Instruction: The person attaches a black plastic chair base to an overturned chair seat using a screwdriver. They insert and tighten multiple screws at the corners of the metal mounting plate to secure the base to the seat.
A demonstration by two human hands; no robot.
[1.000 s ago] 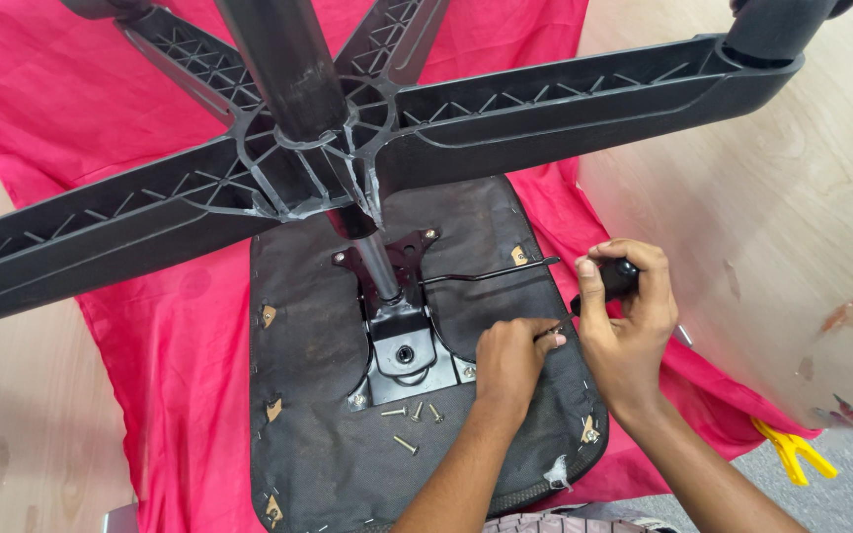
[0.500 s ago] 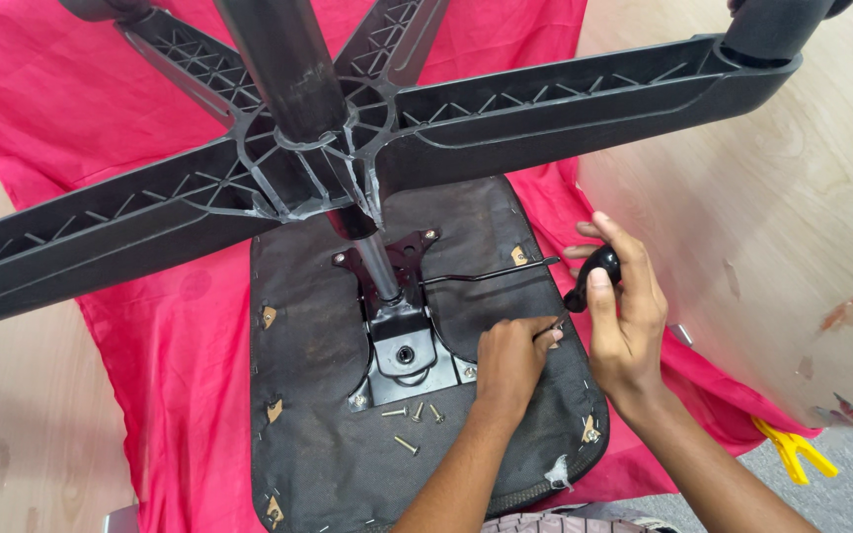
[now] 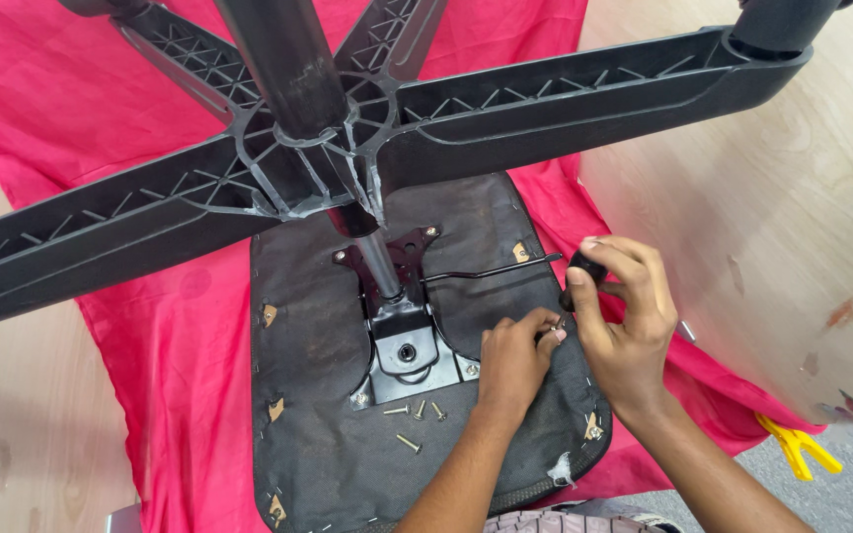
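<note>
Head view: your right hand (image 3: 624, 316) pinches the black knob (image 3: 584, 271) between thumb and curled fingers, at the outer end of the thin lever rod (image 3: 486, 269) near the right edge of the upturned seat pan (image 3: 328, 434). Your left hand (image 3: 515, 360) has fingertips bunched together, pinching something small just beside the knob; too small to tell what. The knob looks light, hard and smooth, likely slippery, so grip round its sides. The rod looks stiff but thin and could bend if levered. Loose screws (image 3: 417, 424) lie near the front edge of the metal mounting plate (image 3: 407, 350); they look ready to roll. The chair base (image 3: 367, 128) spreads overhead, so room upward is tight; there is open room off the seat's right edge over the red cloth (image 3: 150, 365). A yellow clamp (image 3: 797, 449) lies on the floor, well apart.
</note>
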